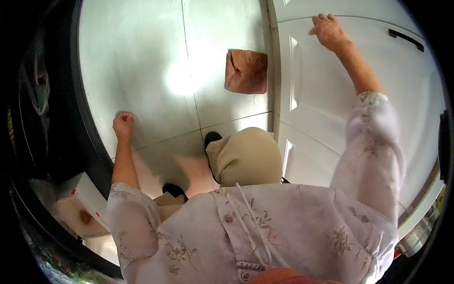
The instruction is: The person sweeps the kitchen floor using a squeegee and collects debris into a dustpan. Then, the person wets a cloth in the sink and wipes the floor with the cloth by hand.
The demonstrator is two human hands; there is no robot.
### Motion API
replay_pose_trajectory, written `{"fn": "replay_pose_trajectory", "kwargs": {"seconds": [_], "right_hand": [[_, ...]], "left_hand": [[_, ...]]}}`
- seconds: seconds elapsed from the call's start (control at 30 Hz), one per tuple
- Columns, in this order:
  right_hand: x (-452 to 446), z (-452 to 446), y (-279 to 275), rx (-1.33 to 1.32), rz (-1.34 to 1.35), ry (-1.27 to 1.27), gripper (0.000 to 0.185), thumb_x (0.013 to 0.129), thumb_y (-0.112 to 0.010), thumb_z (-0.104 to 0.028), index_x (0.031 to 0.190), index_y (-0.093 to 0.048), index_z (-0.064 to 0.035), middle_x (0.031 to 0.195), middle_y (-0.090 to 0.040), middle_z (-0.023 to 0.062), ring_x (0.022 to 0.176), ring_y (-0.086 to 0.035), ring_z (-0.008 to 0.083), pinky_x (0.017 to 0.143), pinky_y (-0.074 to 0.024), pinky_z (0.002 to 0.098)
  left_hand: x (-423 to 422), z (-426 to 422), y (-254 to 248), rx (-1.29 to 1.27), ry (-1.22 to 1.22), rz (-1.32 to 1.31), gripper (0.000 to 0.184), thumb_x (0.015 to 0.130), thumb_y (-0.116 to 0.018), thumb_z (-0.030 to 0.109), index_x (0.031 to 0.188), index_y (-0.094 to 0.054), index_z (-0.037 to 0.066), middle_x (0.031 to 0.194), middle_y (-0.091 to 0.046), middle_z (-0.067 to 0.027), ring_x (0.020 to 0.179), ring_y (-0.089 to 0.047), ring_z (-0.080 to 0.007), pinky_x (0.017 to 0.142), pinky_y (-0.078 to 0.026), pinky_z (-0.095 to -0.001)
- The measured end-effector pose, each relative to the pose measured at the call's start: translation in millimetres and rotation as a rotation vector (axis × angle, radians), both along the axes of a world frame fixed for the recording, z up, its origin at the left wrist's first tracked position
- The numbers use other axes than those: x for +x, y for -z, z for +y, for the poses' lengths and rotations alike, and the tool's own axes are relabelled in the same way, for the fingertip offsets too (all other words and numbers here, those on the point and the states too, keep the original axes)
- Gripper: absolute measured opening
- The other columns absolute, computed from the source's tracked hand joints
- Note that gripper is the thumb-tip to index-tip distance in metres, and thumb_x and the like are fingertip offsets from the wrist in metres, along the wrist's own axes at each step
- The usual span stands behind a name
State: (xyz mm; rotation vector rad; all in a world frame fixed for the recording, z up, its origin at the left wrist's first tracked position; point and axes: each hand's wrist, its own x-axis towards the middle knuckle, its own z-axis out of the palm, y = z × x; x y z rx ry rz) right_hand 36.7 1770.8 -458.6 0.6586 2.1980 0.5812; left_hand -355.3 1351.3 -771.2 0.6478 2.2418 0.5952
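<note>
My left hand (123, 126) hangs over the pale tiled floor, its fingers curled into a loose fist with nothing visible in them. My right hand (328, 32) is held out by the white cabinet front (326, 71), thumb apart from the loosely bent fingers and nothing seen in it. Whether it touches the panel I cannot tell. A brown, squarish, creased piece (247, 72), perhaps folded cloth, lies on the floor beside the cabinet base, apart from both hands.
A black handle (405, 39) is fixed to the cabinet at the upper right. Along the left runs a dark edge (87, 109), with a white box (82, 203) beside it. Metal containers (418, 239) show at the lower right. My dark shoes stand on the tiles.
</note>
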Motion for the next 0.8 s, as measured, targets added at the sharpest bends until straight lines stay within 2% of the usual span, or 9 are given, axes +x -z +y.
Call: {"fn": "replay_pose_trajectory", "kwargs": {"seconds": [0.03, 0.13, 0.23, 0.47, 0.57, 0.63, 0.67, 0.73, 0.8], "right_hand": [[-6, -1, -7, 0.029, -0.277, -0.067, 0.018, 0.081, -0.052, -0.017, 0.08, -0.067, -0.0268, 0.104, -0.054, 0.0024, 0.109, -0.043, 0.0179, 0.091, -0.0317, 0.0333], [7, -2, -12, -0.026, -0.4, -0.242, 0.013, 0.078, -0.056, -0.021, 0.076, -0.067, -0.029, 0.105, -0.048, -0.0012, 0.109, -0.04, 0.016, 0.09, -0.0311, 0.0318], [-6, -7, -6, -0.106, -0.509, -0.168, 0.012, 0.079, -0.056, -0.022, 0.079, -0.066, -0.0287, 0.107, -0.046, -0.0003, 0.109, -0.04, 0.0166, 0.09, -0.0313, 0.0322], [1, -6, 6, -0.15, -0.417, -0.321, 0.018, 0.082, -0.053, -0.025, 0.094, -0.064, -0.0318, 0.108, -0.045, 0.0, 0.105, -0.041, 0.0158, 0.092, -0.0314, 0.0311], [-7, -8, -4, -0.153, -0.482, -0.25, 0.016, 0.082, -0.053, -0.027, 0.091, -0.065, -0.0317, 0.105, -0.046, -0.0002, 0.103, -0.042, 0.0151, 0.091, -0.0321, 0.0308], [-7, -5, -10, -0.243, -0.357, -0.188, 0.012, 0.081, -0.053, -0.028, 0.081, -0.065, -0.0278, 0.1, -0.048, -0.0004, 0.102, -0.043, 0.0147, 0.09, -0.0335, 0.0309], [-7, -5, -9, -0.246, -0.36, -0.187, 0.012, 0.081, -0.053, -0.028, 0.081, -0.065, -0.0278, 0.1, -0.048, -0.0004, 0.102, -0.043, 0.0147, 0.09, -0.0335, 0.0309], [-7, -5, -6, -0.236, -0.359, -0.314, 0.012, 0.08, -0.054, -0.028, 0.074, -0.064, -0.0252, 0.095, -0.048, -0.0008, 0.1, -0.044, 0.0151, 0.089, -0.0353, 0.0314], [0, -1, 2, -0.231, -0.347, -0.333, 0.01, 0.079, -0.055, -0.027, 0.073, -0.064, -0.0253, 0.094, -0.048, -0.0012, 0.098, -0.045, 0.0152, 0.088, -0.0359, 0.0312]], "left_hand": [[-1, 2, -2, 0.003, -0.01, -0.01, 0.008, 0.077, -0.062, 0.009, 0.078, -0.063, 0.001, 0.072, -0.062, -0.0063, 0.065, -0.056, -0.0147, 0.063, -0.046, -0.0277], [2, 1, -6, -0.014, 0.022, 0.014, 0.011, 0.077, -0.062, 0.011, 0.08, -0.063, 0.0, 0.074, -0.063, -0.0071, 0.067, -0.057, -0.0158, 0.064, -0.046, -0.0283], [2, 4, -11, -0.035, 0.019, 0.039, 0.013, 0.076, -0.063, 0.013, 0.081, -0.064, 0.001, 0.074, -0.063, -0.0077, 0.068, -0.059, -0.018, 0.066, -0.047, -0.0302], [-1, -3, 5, -0.015, 0.017, 0.018, 0.014, 0.077, -0.063, 0.014, 0.082, -0.064, 0.002, 0.076, -0.064, -0.0081, 0.068, -0.059, -0.0187, 0.067, -0.047, -0.0303], [-1, -3, 4, -0.024, 0.024, 0.041, 0.013, 0.076, -0.063, 0.014, 0.082, -0.064, 0.002, 0.076, -0.064, -0.0083, 0.068, -0.059, -0.0183, 0.067, -0.047, -0.0301], [0, 0, -2, -0.018, 0.011, 0.042, 0.014, 0.076, -0.064, 0.014, 0.082, -0.064, 0.001, 0.078, -0.064, -0.0087, 0.069, -0.059, -0.0176, 0.067, -0.047, -0.03], [1, 0, -1, -0.021, 0.011, 0.039, 0.014, 0.076, -0.064, 0.014, 0.082, -0.064, 0.001, 0.078, -0.064, -0.0087, 0.069, -0.059, -0.0176, 0.067, -0.047, -0.03], [-1, 1, 2, -0.05, 0.019, 0.054, 0.014, 0.076, -0.064, 0.014, 0.082, -0.064, 0.002, 0.077, -0.064, -0.0084, 0.069, -0.059, -0.0168, 0.067, -0.048, -0.0299], [-3, -1, 7, -0.045, 0.011, 0.041, 0.014, 0.076, -0.064, 0.014, 0.082, -0.064, 0.002, 0.077, -0.064, -0.0084, 0.069, -0.059, -0.0169, 0.067, -0.048, -0.0299]]}}
